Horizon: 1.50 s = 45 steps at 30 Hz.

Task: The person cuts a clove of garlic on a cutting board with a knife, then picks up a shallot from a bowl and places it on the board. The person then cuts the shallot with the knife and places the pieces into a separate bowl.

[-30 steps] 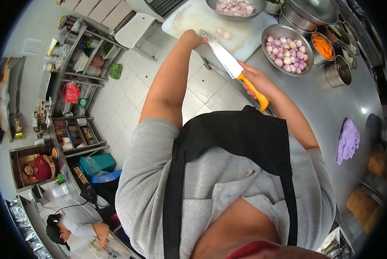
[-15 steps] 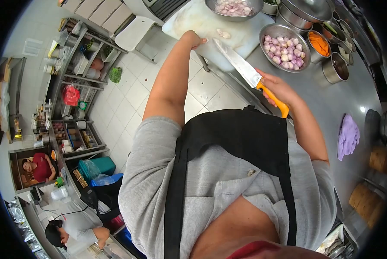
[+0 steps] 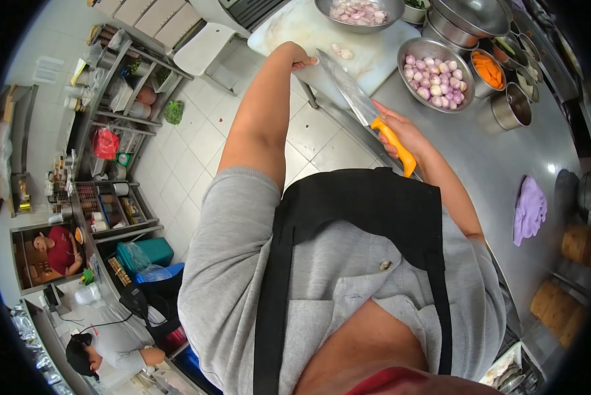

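Observation:
My right hand (image 3: 401,131) is wrapped round the orange handle of a large knife (image 3: 351,92). The blade slants up and left over the edge of a white cutting board (image 3: 276,36), its tip close to my left hand (image 3: 301,60). The fingers of my left hand are bent together at the board's near edge; what they hold, if anything, is too small to name. A few pale peeled pieces (image 3: 341,51) lie on the board just beyond the blade tip. At the board's far side a metal bowl (image 3: 361,27) holds sliced shallots (image 3: 358,11).
Right of the board are a bowl of whole shallots (image 3: 435,81), a container of orange pieces (image 3: 488,69) and metal pots (image 3: 511,108). A purple glove (image 3: 530,210) lies on the steel counter (image 3: 486,171). Shelves (image 3: 121,99) and two people are at the left.
My right hand has moved left with the knife, and the blade tip has shifted left and up, closer to my left hand. My left hand has hardly moved.

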Available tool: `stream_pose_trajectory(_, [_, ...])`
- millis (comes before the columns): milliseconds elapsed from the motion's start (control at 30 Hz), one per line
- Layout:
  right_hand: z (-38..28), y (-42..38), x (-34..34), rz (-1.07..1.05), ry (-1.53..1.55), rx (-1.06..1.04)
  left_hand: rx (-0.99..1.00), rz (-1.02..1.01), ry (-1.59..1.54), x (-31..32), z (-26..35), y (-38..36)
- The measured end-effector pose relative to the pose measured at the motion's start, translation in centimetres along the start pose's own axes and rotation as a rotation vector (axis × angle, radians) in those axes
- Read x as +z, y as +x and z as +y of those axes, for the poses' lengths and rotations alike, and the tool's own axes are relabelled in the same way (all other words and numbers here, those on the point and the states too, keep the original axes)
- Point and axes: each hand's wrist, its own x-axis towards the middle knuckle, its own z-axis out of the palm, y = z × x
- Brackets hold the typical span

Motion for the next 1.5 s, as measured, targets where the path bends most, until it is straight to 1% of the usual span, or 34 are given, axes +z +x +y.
stream_pose_trajectory(133, [-0.6, 0.0, 0.2, 0.013, -0.053, -0.007, 0.000, -0.009, 0.034, 0.0, 0.0, 0.2])
stream_pose_trajectory(233, [-1.0, 0.7, 0.5, 0.011, -0.105, -0.023, 0.012, 0.038, 0.019, 0.3, -0.1, 0.2])
stream_pose_trajectory(333, [-1.7, 1.3, 1.2, 0.018, -0.111, -0.016, -0.013, -0.014, 0.082, 0.3, -0.2, 0.9])
stream_pose_trajectory(400, [-1.9, 1.2, 1.2, 0.027, -0.112, -0.007, 0.038, -0.090, 0.044, -0.1, -1.0, 1.7])
stream_pose_trajectory(433, [-2.0, 1.2, 1.2, 0.043, -0.151, 0.006, 0.039, -0.089, 0.044, 0.0, -0.8, 1.2])
stream_pose_trajectory(500, [-2.1, 1.1, 1.3, 0.053, -0.191, 0.019, 0.057, 0.018, -0.034, 0.3, -0.9, 0.2])
stream_pose_trajectory(533, [-2.2, 0.8, 1.2, 0.058, -0.212, 0.034, 0.055, 0.021, -0.035, 0.2, -0.9, -0.5])
stream_pose_trajectory(600, [-2.3, 0.8, 1.0, 0.065, -0.236, 0.052, 0.128, 0.111, -0.084, 0.3, -0.9, -1.3])
stream_pose_trajectory(667, [-2.4, 1.3, 0.6, 0.022, -0.265, 0.052, 0.136, 0.113, -0.118, 0.5, -1.5, -0.1])
stream_pose_trajectory(733, [-2.4, 1.9, 0.9, 0.030, -0.277, 0.048, 0.145, 0.122, -0.153, 0.7, -1.6, -0.1])
stream_pose_trajectory(800, [-2.6, 1.9, 1.2, 0.033, -0.287, 0.034, 0.149, 0.221, -0.194, 0.8, -1.6, -1.5])
stream_pose_trajectory(900, [-3.1, 0.5, 1.1, 0.027, -0.288, 0.076, 0.106, 0.231, -0.108, 1.0, -1.5, -1.1])
stream_pose_trajectory(967, [-3.2, -0.9, 0.7, -0.004, -0.308, 0.089, 0.112, 0.238, -0.070, 0.9, -1.4, -1.4])
stream_pose_trajectory(1033, [-3.9, -2.2, 0.4, 0.014, -0.318, 0.109, 0.118, 0.245, -0.032, 1.0, -1.4, -1.6])
stream_pose_trajectory(1100, [-4.1, -3.0, 0.0, 0.031, -0.333, 0.117, 0.103, 0.238, 0.130, 0.7, -1.2, -1.2])
stream_pose_trajectory(1133, [-3.9, -3.4, -0.2, 0.060, -0.350, 0.081, 0.109, 0.245, 0.135, 0.6, -1.2, -0.7])
stream_pose_trajectory(1200, [-3.6, -3.7, -0.3, 0.095, -0.359, 0.048, 0.150, 0.339, 0.141, 1.4, -1.6, 0.7])
stream_pose_trajectory(1233, [-3.3, -3.9, -0.2, 0.184, -0.451, -0.019, 0.155, 0.335, 0.145, 1.9, -1.5, 0.5])
stream_pose_trajectory(1267, [-3.4, -4.0, 0.0, 0.274, -0.544, -0.088, 0.282, 0.489, 0.146, 2.6, -1.4, 0.3])
stream_pose_trajectory(1300, [-3.7, -4.4, 0.4, 0.300, -0.636, -0.094, 0.406, 0.642, 0.144, 3.3, -1.5, 0.0])
stream_pose_trajectory(1333, [-2.7, -3.5, -0.1, 0.301, -0.635, -0.096, 0.408, 0.643, 0.146, 3.8, -1.1, -1.0])
stream_pose_trajectory(1400, [0.1, -0.8, -1.6, 0.438, -1.062, -0.826, 0.364, 0.543, -0.018, 4.3, 0.6, -3.5])
stream_pose_trajectory(1433, [-0.6, -1.4, -0.8, 0.444, -1.063, -0.831, 0.371, 0.546, -0.015, 4.7, 0.7, -3.4])
stream_pose_trajectory(1500, [-2.6, -3.1, 1.8, 0.522, -1.295, -0.369, 0.499, 0.689, -0.126, 5.5, 0.7, -2.9])
